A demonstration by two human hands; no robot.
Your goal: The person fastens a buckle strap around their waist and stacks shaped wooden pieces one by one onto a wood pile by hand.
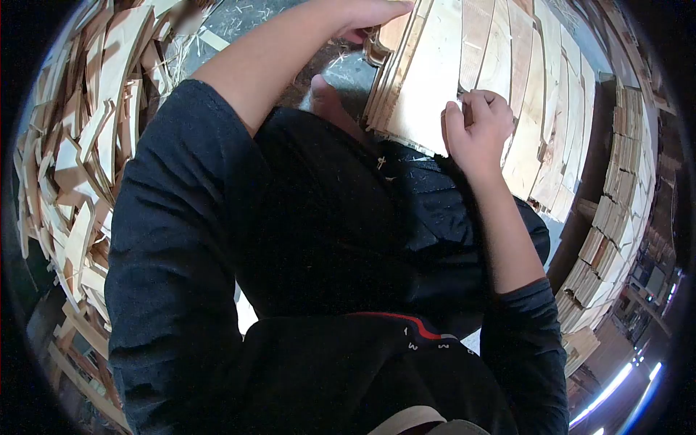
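Note:
A stack of pale wood veneer sheets [428, 87] lies in front of my knees, its layered edges showing on the near and left sides. At the far left edge, my left hand [362, 16] reaches over the sheets, one digit stretched along the top and the others bent below the edge. My right hand [480, 130] rests above the middle of the stack with curled fingers. A small dark spot shows by its fingertips; whether that is an object or shadow I cannot make out. More veneer strips [518, 80] lie side by side to its right.
Loose veneer offcuts [94, 138] are heaped along the left. On the right stands a long row of stacked wood pieces [616, 181]. A bare foot [325, 96] is on the grey floor [348, 76], where shavings lie scattered. My dark-clothed legs [348, 210] border the stack.

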